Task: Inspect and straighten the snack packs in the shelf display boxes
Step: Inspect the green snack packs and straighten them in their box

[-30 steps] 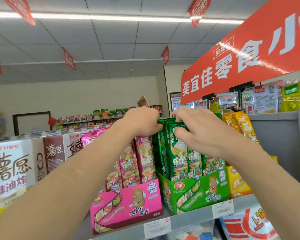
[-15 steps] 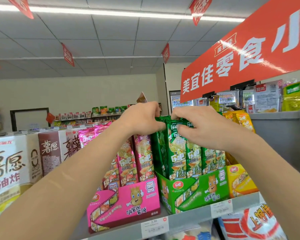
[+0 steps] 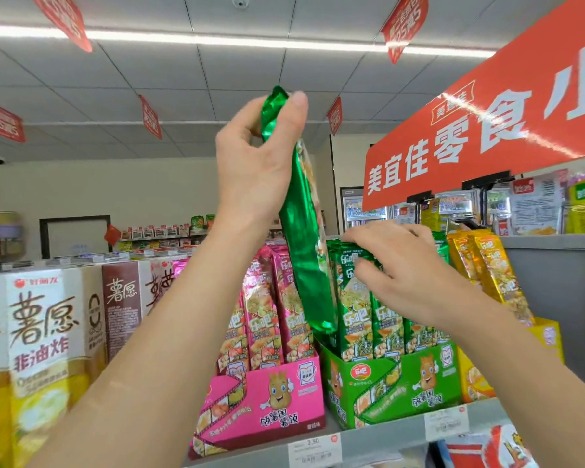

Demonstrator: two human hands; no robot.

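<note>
My left hand (image 3: 257, 163) grips the top of a long green snack pack (image 3: 301, 251) and holds it lifted, its lower end hanging just above the left side of the green display box (image 3: 392, 386). My right hand (image 3: 406, 275) rests on the tops of the upright green packs (image 3: 382, 319) standing in that box, fingers curled over them. To the left, a pink display box (image 3: 267, 410) holds upright pink packs (image 3: 271, 309). A yellow box (image 3: 547, 336) with yellow packs (image 3: 490, 268) stands to the right.
Tall white and brown chip cartons (image 3: 48, 332) fill the shelf to the left. The grey shelf edge (image 3: 379, 440) carries price tags (image 3: 314, 450). An orange sign (image 3: 487, 123) hangs above hanging packets (image 3: 534, 207) at upper right. A grey panel (image 3: 561, 282) closes the right side.
My left hand has pulled one green pack up out of the green box and raised it high. My right hand has stayed on the tops of the other green packs.
</note>
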